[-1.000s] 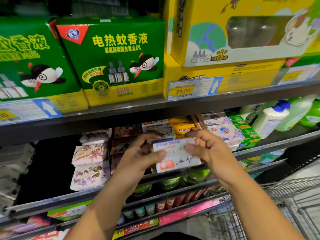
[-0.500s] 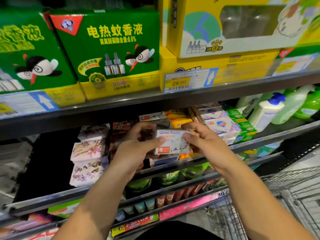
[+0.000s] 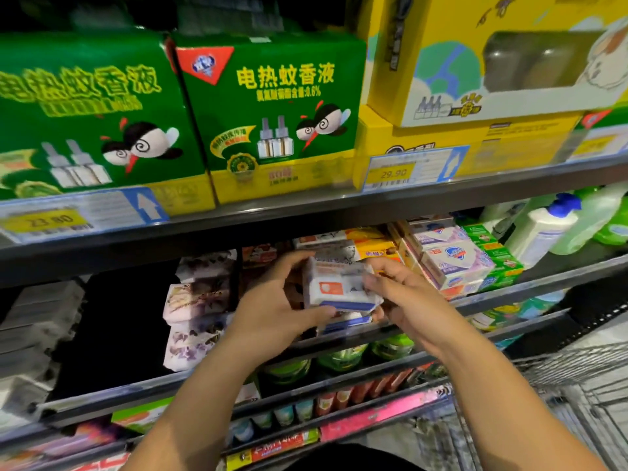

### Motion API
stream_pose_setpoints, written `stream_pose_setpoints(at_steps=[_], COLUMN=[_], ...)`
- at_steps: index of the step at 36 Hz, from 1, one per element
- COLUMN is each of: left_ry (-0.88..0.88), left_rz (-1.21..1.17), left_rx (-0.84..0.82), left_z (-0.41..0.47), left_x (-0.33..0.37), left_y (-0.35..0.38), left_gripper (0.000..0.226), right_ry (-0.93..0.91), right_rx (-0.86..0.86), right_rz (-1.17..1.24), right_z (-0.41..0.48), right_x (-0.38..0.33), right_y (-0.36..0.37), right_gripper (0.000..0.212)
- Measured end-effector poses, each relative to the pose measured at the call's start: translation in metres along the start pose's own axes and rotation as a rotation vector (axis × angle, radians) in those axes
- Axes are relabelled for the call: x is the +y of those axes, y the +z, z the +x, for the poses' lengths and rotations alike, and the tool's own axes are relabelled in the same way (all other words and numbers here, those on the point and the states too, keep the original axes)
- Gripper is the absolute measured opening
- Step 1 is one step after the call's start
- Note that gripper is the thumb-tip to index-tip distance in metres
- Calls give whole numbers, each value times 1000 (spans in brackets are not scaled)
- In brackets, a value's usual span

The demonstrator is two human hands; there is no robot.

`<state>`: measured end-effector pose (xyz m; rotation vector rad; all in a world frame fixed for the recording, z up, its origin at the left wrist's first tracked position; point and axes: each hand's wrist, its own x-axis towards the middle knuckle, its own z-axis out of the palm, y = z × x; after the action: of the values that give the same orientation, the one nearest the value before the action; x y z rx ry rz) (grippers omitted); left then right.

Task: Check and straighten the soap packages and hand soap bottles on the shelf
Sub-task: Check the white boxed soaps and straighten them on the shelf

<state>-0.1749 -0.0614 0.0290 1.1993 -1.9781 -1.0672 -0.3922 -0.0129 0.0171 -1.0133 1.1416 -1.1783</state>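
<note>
Lowering since a second ago, the white soap package [image 3: 339, 288] is now on or just above its stack [image 3: 350, 323] in the middle shelf [image 3: 543, 283], left hand [image 3: 272, 309] and right hand [image 3: 406, 297] each gripping one end, so checking seems done and seating it straight remains.

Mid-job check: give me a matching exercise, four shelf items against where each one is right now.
Items: 1 white soap package; 2 blue-capped bottle; 3 green box with red corner; 4 floral soap packages.
Places: a upper shelf; b between left hand and right hand; c right end of soap shelf; d stacked left of the hands.
Pairs: 1-b; 2-c; 3-a; 4-d.
</note>
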Motion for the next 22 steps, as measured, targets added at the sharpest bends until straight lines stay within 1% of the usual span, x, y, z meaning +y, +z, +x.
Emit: stream_pose_setpoints(at_steps=[1, 2, 4, 6, 8, 10, 11, 13, 14, 15, 16, 18, 22], left_ry=[-16, -25, -35, -53, -55, -27, 13, 107, 111, 98, 82, 52, 53], left_rz=[45, 87, 125, 131, 117, 152, 287, 703, 839, 922, 958, 971, 959], left_rx=[-23, -55, -104, -151, -223, -297, -308, -272, -272, -289, -301, -319, -289], left_z=[0, 1, 4, 9, 17, 27, 31, 34, 32, 29, 25, 20, 21], left_x=[-1, -1, -1, -2, -3, -6, -8, -16, -21, -27, -33, -43, -43], left_y=[-4, -6, -7, -4, 0, 7, 11, 17, 20, 22, 24, 25, 24], left_gripper=[72, 69, 66, 67, 69, 73, 77, 89, 98, 106, 111, 112, 97], right_ry=[5, 5, -11, -40, -99, -130, -145, -186, -200, -200, -180, -138, -96], right_rx=[-32, -51, -54, -6, 85, 164, 187, 256, 288, 317, 349, 415, 512], right_rz=[-30, -94, -275, -529, -732, -774, -769, -785, -802, -803, -769, -685, -666], right_z=[0, 0, 0, 0, 0, -3, -6, -12, -17, -23, -28, -41, -69], right_x=[-1, -2, -5, -8, -7, -5, -1, 4, 6, 9, 13, 22, 33], right_y=[-3, -6, -9, -9, -10, -12, -14, -16, -17, -18, -21, -30, -47], right_gripper=[36, 53, 72, 80, 79, 75, 72, 71, 70, 68, 68, 71, 71])
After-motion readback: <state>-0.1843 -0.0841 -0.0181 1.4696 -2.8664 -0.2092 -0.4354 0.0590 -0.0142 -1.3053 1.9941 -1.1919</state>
